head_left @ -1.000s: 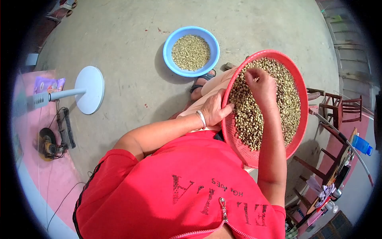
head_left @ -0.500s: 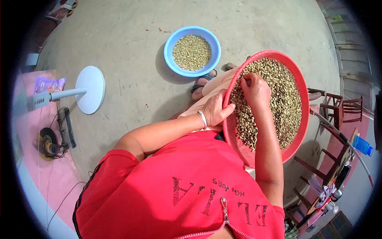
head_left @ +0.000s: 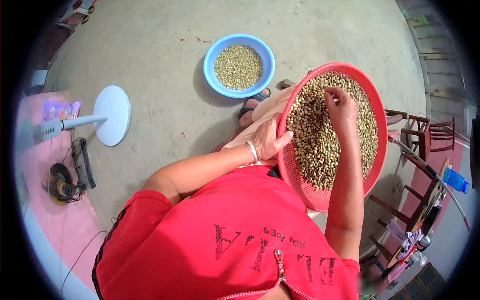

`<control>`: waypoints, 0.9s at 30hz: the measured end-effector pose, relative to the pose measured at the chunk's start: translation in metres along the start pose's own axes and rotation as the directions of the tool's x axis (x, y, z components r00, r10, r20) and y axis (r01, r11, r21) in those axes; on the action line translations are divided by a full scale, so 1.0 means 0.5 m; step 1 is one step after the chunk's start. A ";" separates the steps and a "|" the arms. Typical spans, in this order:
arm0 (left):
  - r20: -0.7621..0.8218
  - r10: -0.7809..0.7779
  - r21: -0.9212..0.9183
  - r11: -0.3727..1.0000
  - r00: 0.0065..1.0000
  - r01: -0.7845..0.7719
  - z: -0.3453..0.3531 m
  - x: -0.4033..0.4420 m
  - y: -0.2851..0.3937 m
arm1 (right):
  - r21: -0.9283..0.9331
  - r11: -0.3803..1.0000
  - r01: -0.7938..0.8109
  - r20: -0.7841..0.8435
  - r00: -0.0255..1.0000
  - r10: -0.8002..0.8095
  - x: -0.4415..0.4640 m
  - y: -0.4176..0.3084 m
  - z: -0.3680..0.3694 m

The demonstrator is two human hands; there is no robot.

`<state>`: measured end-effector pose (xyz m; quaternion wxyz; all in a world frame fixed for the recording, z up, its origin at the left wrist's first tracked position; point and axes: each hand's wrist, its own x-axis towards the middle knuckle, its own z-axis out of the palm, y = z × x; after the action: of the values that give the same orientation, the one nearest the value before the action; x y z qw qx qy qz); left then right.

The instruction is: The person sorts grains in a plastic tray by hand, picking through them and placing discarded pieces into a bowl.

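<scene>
A red mesh basket rests tilted on my lap, holding a wide layer of small green-brown beans or berries. My left hand, with a pale bracelet at the wrist, grips the basket's left rim, thumb over the edge. Over the upper middle of the basket is my right hand, thumb and fingers curled together in a pinch just above the beans; what is between the fingertips is too small to make out. A blue basin with more of the same beans stands on the floor ahead.
A white fan stand with a round base lies at the left, near a power tool and cables. A sandalled foot is beside the basin. At the right are a wooden chair, a cluttered table and a blue container.
My right hand first moved down and left over the beans, then back up and to the right, fingers still drawn together. My left hand has stayed on the rim.
</scene>
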<state>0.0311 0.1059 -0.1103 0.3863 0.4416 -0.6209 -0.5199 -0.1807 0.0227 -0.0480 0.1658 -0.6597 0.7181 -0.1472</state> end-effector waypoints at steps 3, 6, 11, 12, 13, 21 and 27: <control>0.014 0.001 -0.016 1.000 1.000 -0.001 -0.004 -0.003 0.010 | -0.021 1.000 0.010 0.003 1.000 -0.010 -0.010 0.011 0.025; 0.047 -0.042 -0.031 0.999 0.998 0.044 -0.005 0.001 0.008 | -0.164 0.986 -0.006 0.061 0.998 0.016 -0.004 -0.021 0.032; 0.029 -0.026 -0.024 0.999 0.999 0.027 -0.001 -0.003 -0.001 | -0.241 0.969 0.049 0.060 0.998 -0.035 -0.003 -0.030 0.041; 0.027 -0.039 -0.019 0.999 0.999 0.039 -0.001 -0.004 0.002 | -0.259 0.964 0.062 0.065 0.997 -0.047 -0.001 -0.031 0.042; 0.026 -0.051 -0.014 0.999 0.998 0.052 -0.001 -0.004 0.003 | -0.278 0.958 0.074 0.071 0.996 -0.057 -0.001 -0.030 0.042; 0.052 -0.068 -0.026 0.997 0.996 0.069 -0.004 -0.002 0.000 | -0.331 0.941 0.066 0.071 0.996 -0.045 0.003 -0.019 0.048; 0.085 -0.106 -0.030 0.994 0.991 0.108 -0.007 0.001 0.004 | -0.327 0.941 0.091 0.120 0.991 -0.055 0.015 -0.026 0.046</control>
<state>0.0340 0.1047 -0.1075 0.3393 0.4456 -0.6028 -0.5683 -0.1597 0.0145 -0.0637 0.0856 -0.7114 0.6975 0.0059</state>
